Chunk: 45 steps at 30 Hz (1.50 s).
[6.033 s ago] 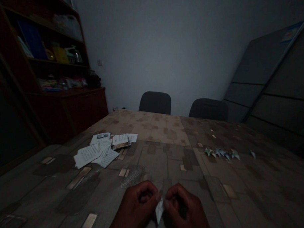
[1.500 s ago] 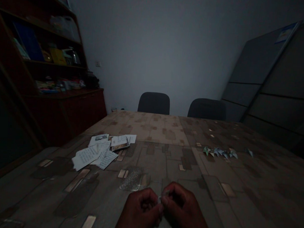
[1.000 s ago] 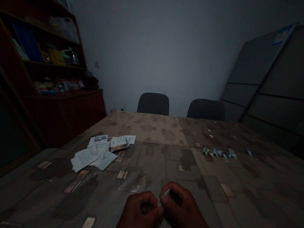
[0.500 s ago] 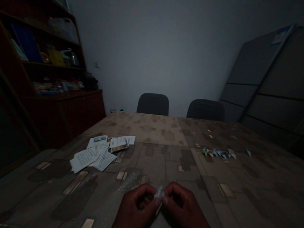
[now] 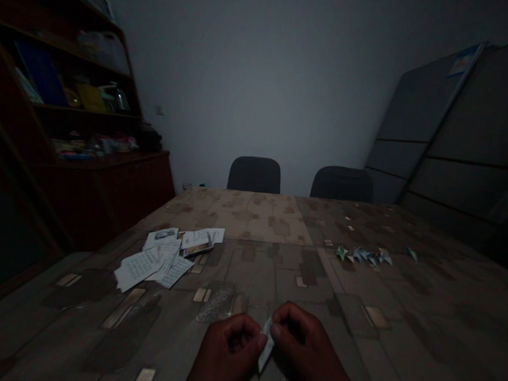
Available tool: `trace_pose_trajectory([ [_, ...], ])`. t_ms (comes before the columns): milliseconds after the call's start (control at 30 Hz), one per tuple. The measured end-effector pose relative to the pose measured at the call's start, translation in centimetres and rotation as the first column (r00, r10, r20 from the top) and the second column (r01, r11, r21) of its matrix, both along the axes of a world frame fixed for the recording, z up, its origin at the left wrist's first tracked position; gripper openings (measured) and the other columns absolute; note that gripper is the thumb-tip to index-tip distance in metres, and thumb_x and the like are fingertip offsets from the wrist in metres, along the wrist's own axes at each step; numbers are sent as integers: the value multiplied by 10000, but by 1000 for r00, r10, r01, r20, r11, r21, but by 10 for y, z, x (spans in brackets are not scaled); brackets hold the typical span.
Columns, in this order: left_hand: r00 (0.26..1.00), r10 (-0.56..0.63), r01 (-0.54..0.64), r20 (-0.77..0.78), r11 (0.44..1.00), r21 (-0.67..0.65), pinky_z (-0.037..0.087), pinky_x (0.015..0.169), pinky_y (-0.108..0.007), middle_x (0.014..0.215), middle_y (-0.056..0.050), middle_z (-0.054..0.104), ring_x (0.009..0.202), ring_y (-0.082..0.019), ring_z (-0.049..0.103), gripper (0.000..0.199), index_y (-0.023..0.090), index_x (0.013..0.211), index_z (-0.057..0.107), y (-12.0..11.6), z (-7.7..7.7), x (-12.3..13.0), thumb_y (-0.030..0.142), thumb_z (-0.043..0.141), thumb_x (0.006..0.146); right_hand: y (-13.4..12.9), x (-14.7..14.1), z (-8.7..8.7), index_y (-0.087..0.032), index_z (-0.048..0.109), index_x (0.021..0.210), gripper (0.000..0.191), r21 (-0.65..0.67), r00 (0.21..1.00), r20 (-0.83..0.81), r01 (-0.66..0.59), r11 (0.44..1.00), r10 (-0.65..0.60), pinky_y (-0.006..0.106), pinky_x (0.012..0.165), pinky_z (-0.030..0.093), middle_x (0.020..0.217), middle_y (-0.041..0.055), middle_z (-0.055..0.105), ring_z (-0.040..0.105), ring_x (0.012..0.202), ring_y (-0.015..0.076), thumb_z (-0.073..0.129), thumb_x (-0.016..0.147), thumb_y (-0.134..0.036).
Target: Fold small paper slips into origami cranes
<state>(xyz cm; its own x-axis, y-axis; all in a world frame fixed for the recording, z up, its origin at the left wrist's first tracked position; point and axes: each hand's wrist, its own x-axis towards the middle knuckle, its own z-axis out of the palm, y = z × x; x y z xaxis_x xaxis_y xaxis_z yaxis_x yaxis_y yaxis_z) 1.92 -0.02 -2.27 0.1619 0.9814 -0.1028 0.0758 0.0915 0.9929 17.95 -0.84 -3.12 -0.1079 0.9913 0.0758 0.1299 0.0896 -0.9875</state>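
Note:
Between my two hands, close to the near side of the table, is a small folded piece of pale paper (image 5: 265, 352). My left hand (image 5: 232, 345) pinches its left edge between thumb and forefinger. On the other side my right hand (image 5: 301, 339) grips its upper right edge, also with thumb and forefinger. The paper stands tilted, its narrow end pointing down toward me. My fingertips cover part of its folds. Farther off to the right lies a row of several small folded paper figures (image 5: 362, 255), with a single paper figure (image 5: 412, 254) a little apart from them.
A loose pile of printed paper cards (image 5: 151, 262) lies on the left of the patterned tablecloth (image 5: 251, 268). Two dark chairs (image 5: 254, 175) stand behind the far edge. A wooden cabinet (image 5: 141, 181) with filled shelves is at the left, and grey panels (image 5: 410, 118) lean at the right.
The folded paper has turned between my fingers, and more of its lower part now shows. My right hand has risen slightly, while my left has dropped a little. The view has shifted slightly.

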Motion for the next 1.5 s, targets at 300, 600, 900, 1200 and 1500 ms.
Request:
trace_pose_trajectory([
  [300, 992, -67, 66, -107, 998, -13, 272, 492, -242, 496, 55, 454, 503, -121, 390, 195, 182, 541, 548, 0, -2, 1, 322, 636, 644, -5, -3, 3, -191, 541, 732, 126, 8, 999, 33, -29, 1000, 28, 263, 602, 341, 655, -34, 471, 437, 645, 150, 555, 788, -303],
  [600, 971, -180, 178, -156, 984, -26, 235, 476, -237, 467, 77, 409, 480, -105, 341, 166, 193, 529, 523, -6, -4, 1, 274, 628, 629, 4, 6, 12, -209, 469, 664, 302, -7, 992, -27, 122, 993, -122, 245, 553, 329, 613, -53, 408, 395, 587, 135, 564, 834, -440],
  [900, 989, -115, 126, 94, 986, -113, 305, 470, -228, 462, 57, 473, 437, -97, 397, 359, 192, 529, 509, 4, -7, -3, 427, 775, 577, -1, 2, 10, -178, 589, 769, 344, -56, 994, -74, -80, 995, 76, 263, 608, 344, 665, -27, 481, 432, 632, 148, 606, 820, -517],
  [1200, 996, -88, 87, -30, 996, -35, 262, 466, -226, 455, 75, 431, 454, -94, 369, 227, 184, 515, 531, 0, 0, -2, 309, 688, 622, 0, 1, 7, -201, 479, 648, 362, -18, 999, 0, 42, 999, -42, 259, 573, 329, 613, -39, 429, 400, 604, 143, 555, 834, -502],
  [1500, 995, 3, 8, 95, 993, -116, 310, 452, -222, 437, 48, 513, 416, -106, 439, 327, 160, 553, 588, 15, -18, -5, 423, 776, 607, -5, -4, 1, -196, 531, 695, 255, -48, 998, 62, -9, 999, 12, 238, 549, 316, 617, -47, 442, 392, 596, 132, 632, 802, -404],
])
